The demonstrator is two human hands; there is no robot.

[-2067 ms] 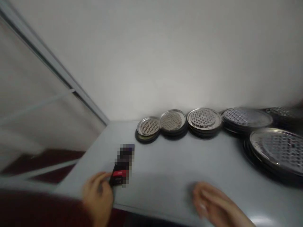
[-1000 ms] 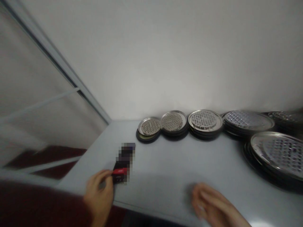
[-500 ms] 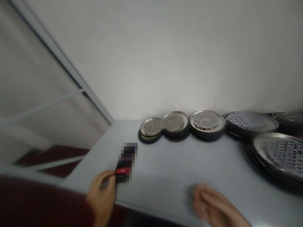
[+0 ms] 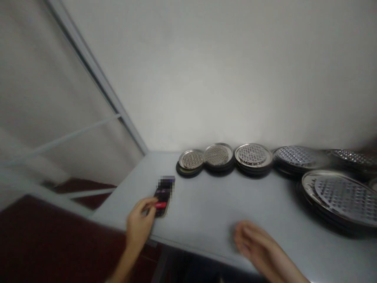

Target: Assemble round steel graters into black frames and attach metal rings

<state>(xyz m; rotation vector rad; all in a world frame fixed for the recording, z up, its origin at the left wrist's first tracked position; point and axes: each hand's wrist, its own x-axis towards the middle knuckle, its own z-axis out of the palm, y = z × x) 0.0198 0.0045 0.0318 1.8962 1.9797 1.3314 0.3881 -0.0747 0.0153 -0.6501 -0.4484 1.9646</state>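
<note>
A dark phone (image 4: pixel 163 200) with a red patch on its screen lies on the grey table (image 4: pixel 206 204) near the left front corner. My left hand (image 4: pixel 140 224) reaches over the table edge, its curled fingers closed on the phone's near end. My right hand (image 4: pixel 253 243) rests on the table front to the right, fingers stretched out and apart, holding nothing; it is a little blurred.
Stacks of round perforated metal trays line the wall: small ones (image 4: pixel 191 160) (image 4: pixel 219 155), a medium one (image 4: pixel 253 155), larger ones (image 4: pixel 296 156) (image 4: pixel 335 194). A glass partition frame (image 4: pixel 97 74) slants at the left. Dark red floor (image 4: pixel 44 243) lies below the table edge.
The view has shifted, so the table and trays sit further right and lower. My left hand stays at the phone's near end, now reaching further in. My right hand has barely moved.
</note>
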